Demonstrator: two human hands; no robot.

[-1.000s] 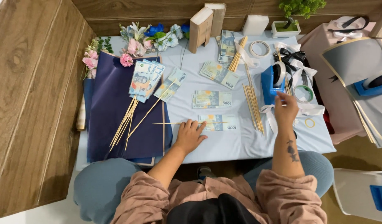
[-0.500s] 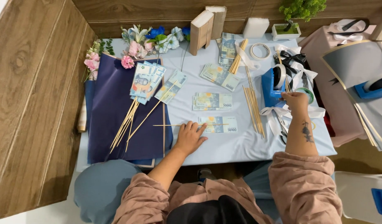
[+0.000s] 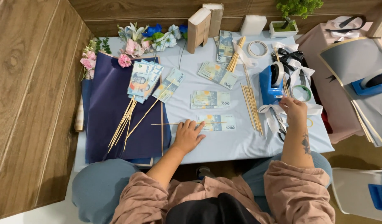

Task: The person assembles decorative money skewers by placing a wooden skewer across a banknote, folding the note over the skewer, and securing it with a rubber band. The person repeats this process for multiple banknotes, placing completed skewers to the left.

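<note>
Banknote (image 3: pixel 218 122) lies flat on the pale blue bench (image 3: pixel 224 145), a thin wooden skewer (image 3: pixel 168 123) crossing it. Left hand (image 3: pixel 189 135) is spread flat, pressing on its edge. Right hand (image 3: pixel 294 108) is pinched together by the blue tape dispenser (image 3: pixel 269 85); can't tell what it's gripping.

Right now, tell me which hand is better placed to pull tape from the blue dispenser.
Right. The right hand hovers just beside the blue tape dispenser, its fingers near the base. The left hand lies flat on the banknote and wooden skewer, farther away.
</note>
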